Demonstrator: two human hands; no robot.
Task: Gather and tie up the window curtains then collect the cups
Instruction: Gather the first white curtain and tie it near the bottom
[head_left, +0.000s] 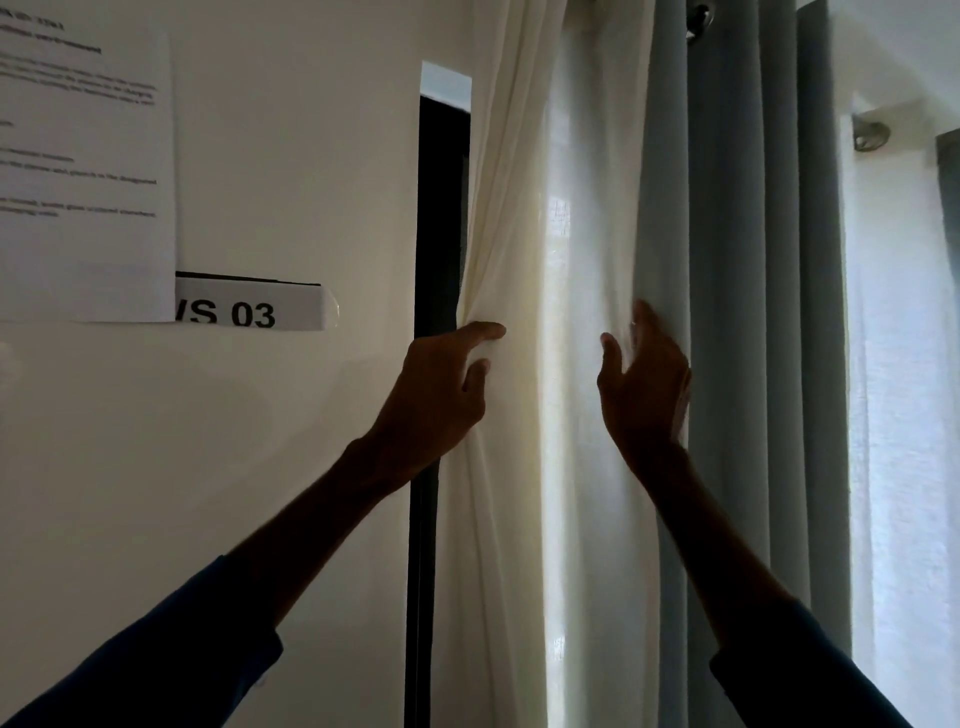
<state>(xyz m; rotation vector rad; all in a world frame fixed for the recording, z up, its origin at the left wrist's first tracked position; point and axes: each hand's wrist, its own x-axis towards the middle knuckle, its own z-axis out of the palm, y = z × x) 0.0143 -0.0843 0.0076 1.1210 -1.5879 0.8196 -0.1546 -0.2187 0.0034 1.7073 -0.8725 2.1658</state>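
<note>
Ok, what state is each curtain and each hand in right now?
white sheer curtain: hanging, untied, left edge bunched.
grey curtain: hanging in folds, untied.
left hand: grips the white sheer curtain's left edge.
right hand: fingers straight, at the grey curtain's edge.

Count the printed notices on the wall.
2: a paper sheet at upper left, and a "WS 03" label at its lower right corner, partly covered by it. Others may lie out of frame.

On my feed both arms wear dark navy long sleeves; the left sleeve (156, 660) and right sleeve (810, 680) end in plain cuffs on the forearms. Past the cuffs, left grip (441, 389) and right grip (644, 384) are bare.
</note>
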